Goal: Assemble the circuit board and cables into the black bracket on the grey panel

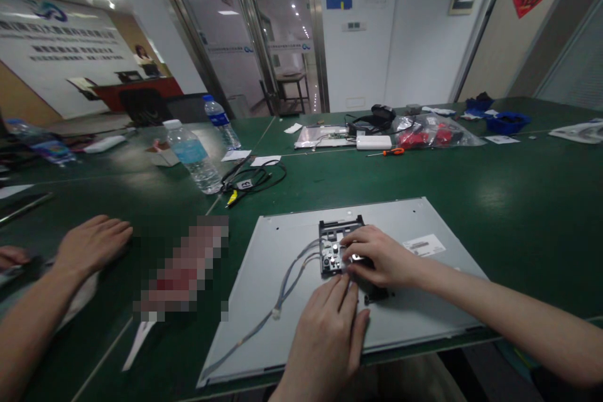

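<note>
The left hand (pixel 327 330) lay over the near edge of the panel (pixel 414 321), fingers nearly straight and pressed together, thumb apart, tips by the lower edge of the black frame (pixel 332 257). The right hand (pixel 377 257) arched over that frame, fingers curled and thumb below them; whether they pinched a small part could not be told. The frame sat about mid-panel, and the step in hand appeared to be close finger work on it. The next move seemed to call for 1 hand steadying while the other handled the small parts, with the cables (pixel 255 330) kept slack.

The panel was pale, flat sheet, probably metal, with a thin rim and 1 glossy white label (pixel 424 245). The frame looked like rigid plastic, openwork, with shiny metal pieces inside; the thin gray cables curved softly leftward.

Beyond, on the smooth green table (pixel 518 213), lay 1 orange-handled screwdriver (pixel 393 152) and a crinkled clear bag (pixel 438 132).
</note>
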The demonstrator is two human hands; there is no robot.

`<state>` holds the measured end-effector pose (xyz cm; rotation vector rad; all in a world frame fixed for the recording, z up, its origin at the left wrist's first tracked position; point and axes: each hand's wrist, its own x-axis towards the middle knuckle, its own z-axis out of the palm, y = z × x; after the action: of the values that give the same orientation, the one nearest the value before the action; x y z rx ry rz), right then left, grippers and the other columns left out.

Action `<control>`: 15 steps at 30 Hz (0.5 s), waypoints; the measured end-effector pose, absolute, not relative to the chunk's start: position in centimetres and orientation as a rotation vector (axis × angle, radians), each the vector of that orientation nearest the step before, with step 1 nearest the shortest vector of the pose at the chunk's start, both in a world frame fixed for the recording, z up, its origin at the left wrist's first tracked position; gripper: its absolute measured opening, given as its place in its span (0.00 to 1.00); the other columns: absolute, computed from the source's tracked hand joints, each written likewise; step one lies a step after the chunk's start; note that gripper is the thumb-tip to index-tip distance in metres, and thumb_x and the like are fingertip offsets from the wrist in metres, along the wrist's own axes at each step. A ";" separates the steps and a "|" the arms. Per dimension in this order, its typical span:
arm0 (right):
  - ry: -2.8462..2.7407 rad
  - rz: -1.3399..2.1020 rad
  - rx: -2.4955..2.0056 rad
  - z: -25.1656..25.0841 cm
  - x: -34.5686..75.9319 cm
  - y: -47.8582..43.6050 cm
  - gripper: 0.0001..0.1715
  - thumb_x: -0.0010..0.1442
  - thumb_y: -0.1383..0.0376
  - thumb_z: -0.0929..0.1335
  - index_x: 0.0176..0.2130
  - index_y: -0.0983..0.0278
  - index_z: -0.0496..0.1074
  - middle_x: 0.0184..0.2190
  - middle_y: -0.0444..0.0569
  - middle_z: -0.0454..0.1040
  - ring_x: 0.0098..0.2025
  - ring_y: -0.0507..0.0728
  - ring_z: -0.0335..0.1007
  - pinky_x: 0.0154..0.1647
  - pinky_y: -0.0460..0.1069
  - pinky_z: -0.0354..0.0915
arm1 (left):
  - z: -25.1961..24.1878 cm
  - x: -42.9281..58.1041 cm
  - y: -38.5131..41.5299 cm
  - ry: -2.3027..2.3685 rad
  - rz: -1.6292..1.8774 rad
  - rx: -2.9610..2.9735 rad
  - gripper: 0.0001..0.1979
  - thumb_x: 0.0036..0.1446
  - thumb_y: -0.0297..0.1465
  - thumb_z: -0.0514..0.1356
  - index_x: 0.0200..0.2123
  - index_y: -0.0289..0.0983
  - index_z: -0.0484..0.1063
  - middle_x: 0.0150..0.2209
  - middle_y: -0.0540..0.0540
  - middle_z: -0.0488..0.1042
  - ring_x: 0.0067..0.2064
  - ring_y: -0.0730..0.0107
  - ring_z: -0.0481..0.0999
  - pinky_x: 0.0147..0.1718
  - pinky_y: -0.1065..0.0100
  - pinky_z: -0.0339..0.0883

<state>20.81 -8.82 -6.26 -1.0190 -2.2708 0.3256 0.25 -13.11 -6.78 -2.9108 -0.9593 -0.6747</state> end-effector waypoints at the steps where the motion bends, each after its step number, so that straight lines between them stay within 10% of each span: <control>1: -2.274 0.321 -1.021 -6.3 20.8 -8.8 0.07 0.60 0.68 0.69 0.41 0.62 0.74 0.46 0.52 0.75 0.51 0.59 0.69 0.53 0.57 0.62 | -6.8 0.2 -13.1 -0.958 -0.677 -2.905 0.16 0.62 0.30 0.54 0.50 0.32 0.72 0.50 0.35 0.75 0.51 0.51 0.75 0.48 0.50 0.73; 15: -2.264 0.351 -1.030 -6.0 20.8 -8.7 0.07 0.61 0.68 0.68 0.41 0.63 0.75 0.41 0.50 0.75 0.45 0.58 0.69 0.50 0.56 0.62 | -6.6 0.2 -13.1 -0.973 -0.661 -2.910 0.15 0.62 0.30 0.54 0.50 0.31 0.73 0.51 0.35 0.74 0.51 0.51 0.74 0.49 0.49 0.72</control>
<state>20.80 -8.74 -6.05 -1.0296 -2.2638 0.3506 0.18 -13.09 -6.61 -2.9100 -0.9728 -0.6612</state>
